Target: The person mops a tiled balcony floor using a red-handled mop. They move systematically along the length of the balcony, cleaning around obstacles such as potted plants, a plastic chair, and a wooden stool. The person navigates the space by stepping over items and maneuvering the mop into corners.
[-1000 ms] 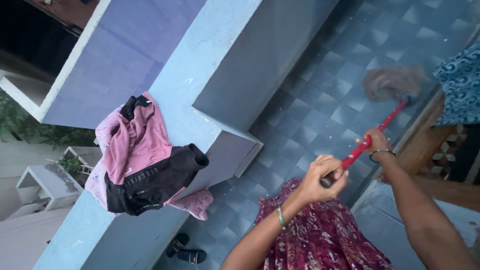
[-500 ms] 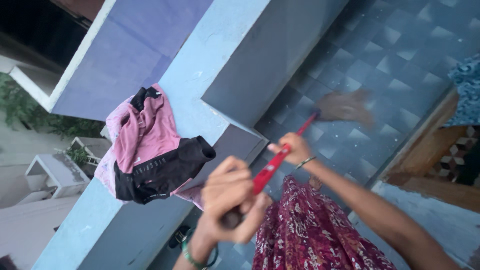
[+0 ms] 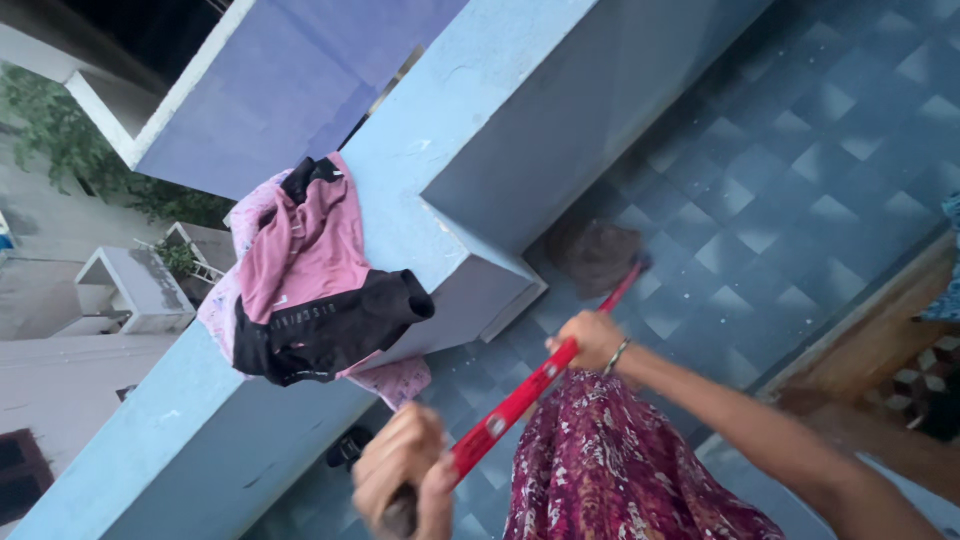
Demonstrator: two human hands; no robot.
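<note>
I hold a broom with a red handle (image 3: 520,400) in both hands. My left hand (image 3: 400,480) grips the dark upper end near the bottom of the view. My right hand (image 3: 590,340), with a bangle at the wrist, grips the handle lower down. The brown broom head (image 3: 595,255) rests on the blue patterned floor tiles (image 3: 800,180), close to the base of the blue parapet wall (image 3: 470,140). My maroon patterned skirt (image 3: 620,470) hangs below the handle.
A pink and black garment (image 3: 310,280) is draped over the top of the parapet wall. Dark sandals (image 3: 350,445) lie on the floor by the wall. A wooden door threshold (image 3: 860,340) lies at the right. Beyond the wall are lower rooftops and plants.
The broom head has swept from the right side of the floor toward the wall. Both hands have moved left and nearer to me, and the view has shifted.
</note>
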